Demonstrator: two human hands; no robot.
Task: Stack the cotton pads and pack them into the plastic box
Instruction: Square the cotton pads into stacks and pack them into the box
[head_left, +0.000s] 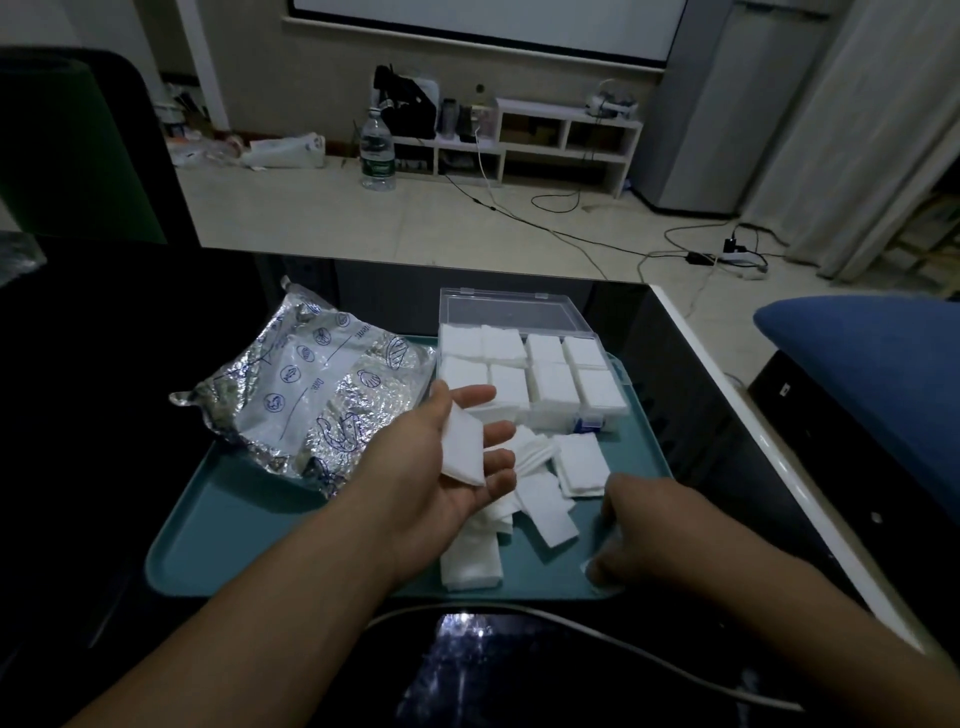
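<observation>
My left hand (447, 467) is palm up over the teal tray (249, 525), with a small stack of white cotton pads (462, 451) lying on its relaxed fingers. My right hand (644, 530) is palm down at the tray's front right, fingers curled onto a pad (605, 584) at the tray's edge. Loose pads (550, 506) lie scattered between the hands, and a small pile (471, 564) sits near the front. The clear plastic box (530, 374) stands open at the back of the tray, its compartments filled with pad stacks.
A crumpled silver foil bag (311, 395) lies on the tray's left part. The tray rests on a dark glossy table (701, 364) with a white edge at right. A white cable (623, 644) runs along the front. A blue cushion (872, 364) is at right.
</observation>
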